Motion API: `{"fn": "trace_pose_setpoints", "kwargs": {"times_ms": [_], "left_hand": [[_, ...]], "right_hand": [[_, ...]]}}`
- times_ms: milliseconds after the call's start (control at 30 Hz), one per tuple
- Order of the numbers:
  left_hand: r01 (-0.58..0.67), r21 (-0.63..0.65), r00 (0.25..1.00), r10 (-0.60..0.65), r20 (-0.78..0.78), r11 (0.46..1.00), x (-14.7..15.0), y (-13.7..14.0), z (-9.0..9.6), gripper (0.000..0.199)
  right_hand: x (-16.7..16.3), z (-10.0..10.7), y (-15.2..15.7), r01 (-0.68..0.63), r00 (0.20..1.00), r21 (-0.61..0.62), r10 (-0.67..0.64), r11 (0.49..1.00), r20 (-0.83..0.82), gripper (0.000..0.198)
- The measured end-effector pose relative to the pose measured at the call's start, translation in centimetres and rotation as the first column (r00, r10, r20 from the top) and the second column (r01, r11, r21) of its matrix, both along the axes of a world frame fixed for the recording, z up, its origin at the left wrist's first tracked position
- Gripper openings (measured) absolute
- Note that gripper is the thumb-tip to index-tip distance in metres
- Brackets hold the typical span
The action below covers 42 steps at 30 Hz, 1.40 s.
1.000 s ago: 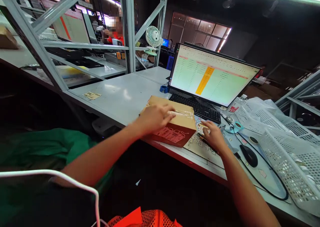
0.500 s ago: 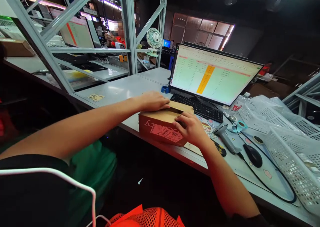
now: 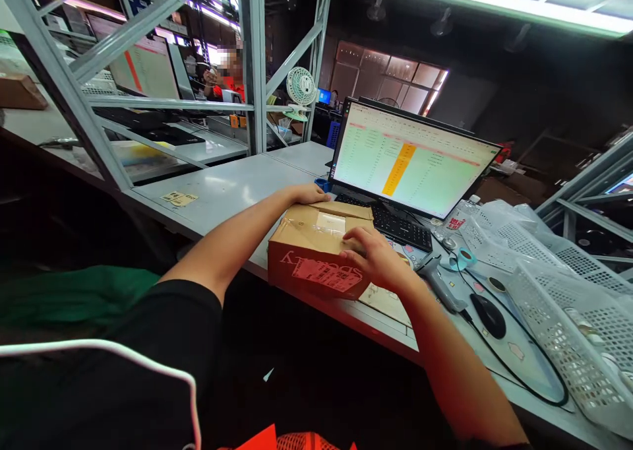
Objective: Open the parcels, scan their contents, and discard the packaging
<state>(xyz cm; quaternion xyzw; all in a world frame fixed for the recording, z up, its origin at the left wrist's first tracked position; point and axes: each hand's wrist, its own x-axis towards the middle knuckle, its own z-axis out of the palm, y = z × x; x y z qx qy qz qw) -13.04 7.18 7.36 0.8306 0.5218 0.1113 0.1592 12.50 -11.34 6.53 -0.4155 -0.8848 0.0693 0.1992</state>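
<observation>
A small cardboard box (image 3: 297,232) rests at the desk's front edge, with a printed front under red light and a label on it. Its top carries clear tape and a whitish patch; a flap stands slightly raised along the back. My left hand (image 3: 307,194) is closed over the far left edge of the box, its fingertips partly hidden. At the right front corner my right hand (image 3: 373,252) grips the box, fingers bent on the top and thumb near the front edge.
Behind the box stand a keyboard (image 3: 403,225) and a monitor (image 3: 410,160). To the right lie a barcode scanner (image 3: 440,285), a mouse (image 3: 488,315), a tape roll (image 3: 465,258) and white perforated baskets (image 3: 558,331). A metal frame (image 3: 254,67) rises at the left; a person sits beyond it.
The dark gap in the box top has gone from sight, and the top lies flatter. My left hand has shifted to the back edge; my right hand stays near the front corner. The view has tilted.
</observation>
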Motion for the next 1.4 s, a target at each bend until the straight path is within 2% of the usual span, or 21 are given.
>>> {"fn": "trace_pose_setpoints", "kwargs": {"times_ms": [67,133,167,233,300,333,467,533,567,633,700,733,800,867,933,1000,1100,1167,1267,1333,1400], "left_hand": [[0.008,-0.056,1.000,-0.007,0.018,0.998,-0.3,0.4,-0.5,0.054],[-0.007,-0.081,0.999,0.009,0.033,0.997,-0.5,0.6,-0.5,0.055],[-0.012,-0.084,0.999,0.016,0.042,0.996,-0.6,0.7,-0.5,0.055],[-0.017,-0.083,0.998,0.022,0.062,0.996,-0.7,0.8,-0.5,0.055],[-0.018,-0.074,0.997,0.024,0.078,0.997,-0.8,0.9,-0.7,0.054],[-0.019,-0.065,0.996,0.025,0.084,0.998,-0.7,1.0,-0.8,0.054],[-0.042,0.023,0.993,0.039,0.115,0.999,-0.3,0.7,-0.8,0.045],[-0.060,0.119,0.986,0.041,0.160,0.991,-0.1,-0.1,-0.3,0.040],[-0.069,0.219,0.978,0.023,0.208,0.973,-0.1,-0.7,0.1,0.037],[-0.070,0.481,0.942,-0.102,0.321,0.874,-0.3,-2.3,1.0,0.032],[0.036,0.649,0.891,-0.318,0.323,0.760,-0.7,-4.5,1.8,0.035],[0.153,0.652,0.868,-0.417,0.271,0.743,-1.0,-5.6,2.0,0.038],[0.411,0.495,0.837,-0.533,0.128,0.765,-1.6,-7.9,1.9,0.041],[0.509,0.326,0.843,-0.537,-0.005,0.796,-2.3,-9.9,1.6,0.041],[0.478,0.310,0.876,-0.473,-0.096,0.822,-3.2,-11.4,1.6,0.040],[0.425,0.388,0.903,-0.410,-0.126,0.817,-4.6,-12.5,2.1,0.042],[0.333,0.523,0.939,-0.328,-0.107,0.784,-8.1,-13.4,2.8,0.039],[0.227,0.585,0.968,-0.248,-0.045,0.778,-10.6,-13.7,2.1,0.033],[-0.004,0.607,0.972,-0.138,0.188,0.795,-13.0,-14.4,-1.4,0.025],[-0.169,0.563,0.910,-0.091,0.404,0.809,-12.7,-15.2,-4.5,0.021],[-0.331,0.483,0.802,-0.028,0.596,0.811,-11.3,-15.6,-7.1,0.020]], "right_hand": [[-0.5,1.2,0.0,0.027,0.997,0.062,-0.031,0.998,0.067,0.045],[-1.3,2.5,-0.8,0.062,0.987,0.186,-0.088,0.981,0.133,0.061],[-1.7,2.9,-1.5,0.084,0.978,0.258,-0.129,0.962,0.162,0.061],[-2.4,3.2,-3.8,0.119,0.959,0.400,-0.209,0.909,0.191,0.044],[-2.7,2.3,-6.6,0.097,0.956,0.499,-0.221,0.861,0.195,0.025],[-2.7,1.3,-8.0,0.065,0.960,0.524,-0.196,0.850,0.200,0.023],[-1.8,-2.8,-11.2,-0.109,0.965,0.524,-0.036,0.845,0.259,0.032],[-0.8,-2.8,-10.9,-0.169,0.962,0.450,0.047,0.877,0.268,0.035],[-0.1,-1.9,-10.3,-0.206,0.962,0.362,0.122,0.909,0.243,0.035],[1.4,1.0,-8.0,-0.278,0.960,0.144,0.268,0.950,0.086,0.034],[2.6,4.2,-4.8,-0.267,0.954,0.022,0.268,0.963,-0.133,0.035],[3.0,5.3,-3.0,-0.231,0.953,-0.008,0.225,0.973,-0.203,0.036],[2.9,6.1,0.7,-0.201,0.955,-0.091,0.174,0.975,-0.239,0.038],[2.1,5.3,3.7,-0.276,0.951,-0.223,0.233,0.935,-0.203,0.040],[1.3,4.1,5.5,-0.336,0.940,-0.308,0.297,0.890,-0.168,0.044],[1.2,3.6,5.9,-0.343,0.939,-0.290,0.321,0.894,-0.122,0.052],[3.2,4.3,5.0,-0.298,0.955,-0.034,0.298,0.954,-0.003,0.065],[5.5,4.8,4.2,-0.223,0.974,0.171,0.213,0.960,0.077,0.070],[9.3,3.6,3.8,-0.113,0.992,0.328,0.087,0.938,0.091,0.055],[11.0,1.7,3.8,-0.078,0.997,0.361,0.083,0.929,0.002,0.033],[11.6,-0.4,3.9,-0.031,0.985,0.362,0.090,0.932,-0.147,0.021]]}}
